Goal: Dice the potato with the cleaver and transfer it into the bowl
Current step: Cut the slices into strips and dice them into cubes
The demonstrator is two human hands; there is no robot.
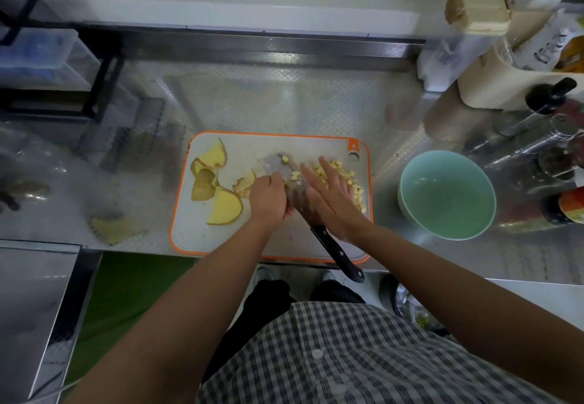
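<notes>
While the cleaver [275, 168] is lying flat on the middle of the cutting board [196, 233], its black handle is jutting past the board's near edge toward the person. The left hand [268, 196] is curling its fingers over the left side of the blade and steadying it. The right hand [331, 196] is lying spread and flat, fingers straight, with its edge against the heap of potato cubes [346, 177] on the board's right half. A few cubes are already sitting on the blade, between the two hands; most of the heap is lying just beyond and to the right of the right palm, partly hidden under it.

The cubes are looking small, light and wet, so they are likely to stick to skin and steel and to roll or scatter if pushed fast. Pinching them one by one is making little sense; sweeping them onto the broad blade with a flat palm and carrying them on it is looking like the better hold. The loaded cleaver is going to be heavy and stiff and wants lifting by its handle, kept level.

Larger offcuts [224, 206] with skin are lying on the board's left half. The green bowl [448, 201] is standing just right of the board, with no potato showing inside.
</notes>
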